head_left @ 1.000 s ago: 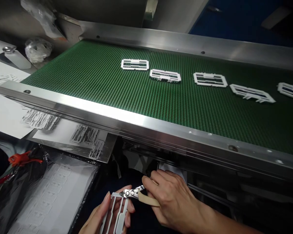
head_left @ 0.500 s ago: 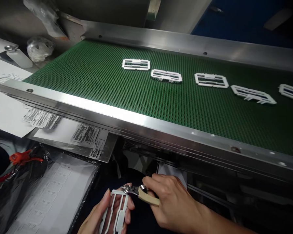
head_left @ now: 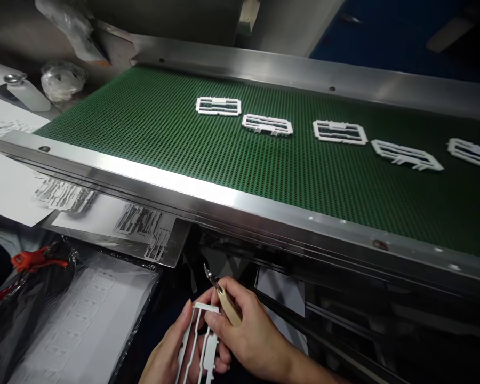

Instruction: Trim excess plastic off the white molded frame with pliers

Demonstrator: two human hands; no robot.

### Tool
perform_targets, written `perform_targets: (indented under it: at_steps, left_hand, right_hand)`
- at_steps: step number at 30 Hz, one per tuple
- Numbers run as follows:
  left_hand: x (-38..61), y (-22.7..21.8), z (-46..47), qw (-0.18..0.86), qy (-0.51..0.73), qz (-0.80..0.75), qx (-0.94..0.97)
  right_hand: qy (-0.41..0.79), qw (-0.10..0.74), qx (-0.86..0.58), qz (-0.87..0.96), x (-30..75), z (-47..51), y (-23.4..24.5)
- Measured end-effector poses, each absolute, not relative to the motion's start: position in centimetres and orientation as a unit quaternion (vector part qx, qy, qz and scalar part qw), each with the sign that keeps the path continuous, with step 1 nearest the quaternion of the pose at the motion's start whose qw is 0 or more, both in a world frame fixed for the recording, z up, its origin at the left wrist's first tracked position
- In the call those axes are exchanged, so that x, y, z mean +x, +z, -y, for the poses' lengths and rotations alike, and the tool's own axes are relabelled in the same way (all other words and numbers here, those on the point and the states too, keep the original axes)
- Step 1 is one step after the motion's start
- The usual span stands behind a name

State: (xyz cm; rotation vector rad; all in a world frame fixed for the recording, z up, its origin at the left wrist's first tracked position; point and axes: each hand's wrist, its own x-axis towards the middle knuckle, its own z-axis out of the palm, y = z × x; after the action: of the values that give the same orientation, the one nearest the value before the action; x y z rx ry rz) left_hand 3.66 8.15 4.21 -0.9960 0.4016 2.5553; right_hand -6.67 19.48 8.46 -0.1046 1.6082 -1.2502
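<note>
Both hands work low before me: left hand (head_left: 172, 357) grips a white plastic frame (head_left: 198, 344), right hand (head_left: 246, 333) clasps small cutters (head_left: 220, 290) and pinches the frame's top edge.

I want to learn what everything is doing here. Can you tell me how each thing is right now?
Left hand: fingers closed around the white frame.
White frame: held up, tilted.
Right hand: gripping the cutters, fingers touching the frame.
Cutters: tips pointing up, off the frame.
Frames on the green belt: lying flat, in a row.
Black bag: open.
</note>
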Motion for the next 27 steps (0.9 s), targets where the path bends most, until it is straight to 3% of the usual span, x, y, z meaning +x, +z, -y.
perform_targets:
  at_steps: [4, 11, 19, 27]
  left_hand:
    - [3.4, 3.0, -7.4, 0.106, 0.843, -0.298, -0.436]
    - [3.3, -0.7, -6.4, 0.160, 0.773, -0.440, -0.427]
    - [2.9, 5.1, -6.9, 0.247, 0.888, -0.206, -0.329]
    - [4.0, 4.6, -6.4, 0.261, 0.932, -0.159, -0.198]
  right_hand:
    - [-0.521, 0.434, -0.062, -0.732, -7.2, -20.2, 8.3]
    - [-0.511, 0.458, -0.059, -0.725, -7.7, -21.4, 8.7]
    - [-0.526, 0.455, -0.063, -0.716, -7.3, -21.2, 8.2]
    - [-0.605, 0.496, -0.036, -0.622, -7.1, -21.2, 7.6]
